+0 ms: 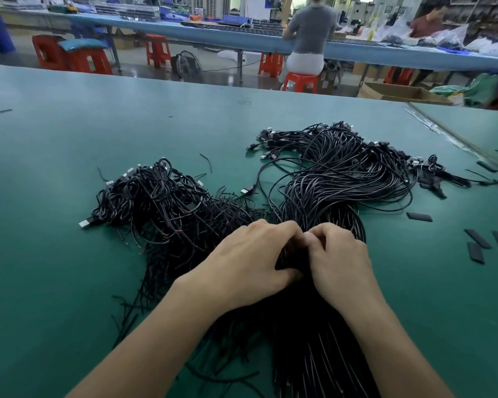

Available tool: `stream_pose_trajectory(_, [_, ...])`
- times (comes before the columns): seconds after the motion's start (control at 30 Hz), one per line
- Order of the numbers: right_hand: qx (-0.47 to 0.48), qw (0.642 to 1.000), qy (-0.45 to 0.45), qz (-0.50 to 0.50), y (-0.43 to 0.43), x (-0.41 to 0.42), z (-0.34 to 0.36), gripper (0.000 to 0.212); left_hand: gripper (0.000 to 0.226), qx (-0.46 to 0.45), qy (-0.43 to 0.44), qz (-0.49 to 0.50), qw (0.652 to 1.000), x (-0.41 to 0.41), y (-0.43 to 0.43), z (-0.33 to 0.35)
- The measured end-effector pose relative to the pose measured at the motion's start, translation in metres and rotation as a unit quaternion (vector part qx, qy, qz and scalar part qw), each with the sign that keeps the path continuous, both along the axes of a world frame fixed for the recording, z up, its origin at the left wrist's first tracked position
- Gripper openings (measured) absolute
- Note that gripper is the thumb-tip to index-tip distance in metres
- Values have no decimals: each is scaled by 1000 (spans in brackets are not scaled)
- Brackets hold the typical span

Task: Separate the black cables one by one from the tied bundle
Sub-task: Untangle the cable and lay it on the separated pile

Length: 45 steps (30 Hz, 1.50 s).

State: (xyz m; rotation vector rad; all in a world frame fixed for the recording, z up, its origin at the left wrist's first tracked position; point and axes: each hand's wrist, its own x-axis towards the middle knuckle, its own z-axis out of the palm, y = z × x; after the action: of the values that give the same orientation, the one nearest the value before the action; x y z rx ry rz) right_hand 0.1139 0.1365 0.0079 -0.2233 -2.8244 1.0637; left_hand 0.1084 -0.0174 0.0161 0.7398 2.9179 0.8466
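A thick tied bundle of black cables [337, 179] runs from the far right of the green table [69, 168] down toward me, its USB plug ends fanned out at the far end. Both hands press on its narrow middle. My left hand [250, 262] curls its fingers over the bundle from the left. My right hand [339, 262] grips it from the right, fingertips meeting the left hand's. What the fingers pinch is hidden. A loose tangled pile of separated black cables [161, 205] lies to the left.
Short black sleeve pieces [477, 242] lie scattered on the right of the table. Stray cable bits lie at the far left edge. Beyond the table a person [308, 38] sits on a red stool at another bench; a cardboard box [400, 94] stands right.
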Motion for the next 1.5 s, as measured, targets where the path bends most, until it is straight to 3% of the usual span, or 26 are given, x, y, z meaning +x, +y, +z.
stream_pose_trajectory(0.13, [1,1000,22,-10,0,1,-2,6,39,-17,6,-11,1000,2,4,0])
stream_pose_trajectory(0.3, [28,1000,-5,-6,-1,0,-2,17,23,-14,35,34,999,-2,1,2])
stream_pose_trajectory(0.47, [67,996,-63,-6,-3,-7,-1,16,25,-5,24,35,999,1,0,3])
stream_pose_trajectory(0.6, [-1,996,-86,-8,-1,-11,6,20,27,9,20,46,999,0,-3,2])
stream_pose_trajectory(0.67, [-26,998,-61,-7,0,-8,10,17,24,10,20,49,999,-1,-3,2])
stream_pose_trajectory(0.87, [36,997,74,8,3,-3,29,9,16,24,26,59,998,-2,-4,3])
stream_pose_trajectory(0.97, [-42,991,114,60,1,0,47,15,24,73,56,124,988,-2,-2,3])
stream_pose_trajectory(1.1, [-108,961,88,240,-12,20,65,26,56,217,44,163,962,-4,-4,4])
stream_pose_trajectory(1.2, [-132,917,68,371,-19,31,70,20,40,291,35,126,948,-7,-11,6])
stream_pose_trajectory(1.27, [-135,899,44,414,-20,36,72,18,10,347,30,142,926,-10,-10,9])
stream_pose_trajectory(1.33, [-132,887,33,441,-17,39,76,19,29,431,13,203,879,-14,-11,12])
stream_pose_trajectory(1.43, [-151,880,48,447,-6,39,85,19,45,600,20,290,745,-20,-27,28])
stream_pose_trajectory(1.5, [-132,908,123,378,4,33,85,23,47,672,75,320,663,-20,-39,43])
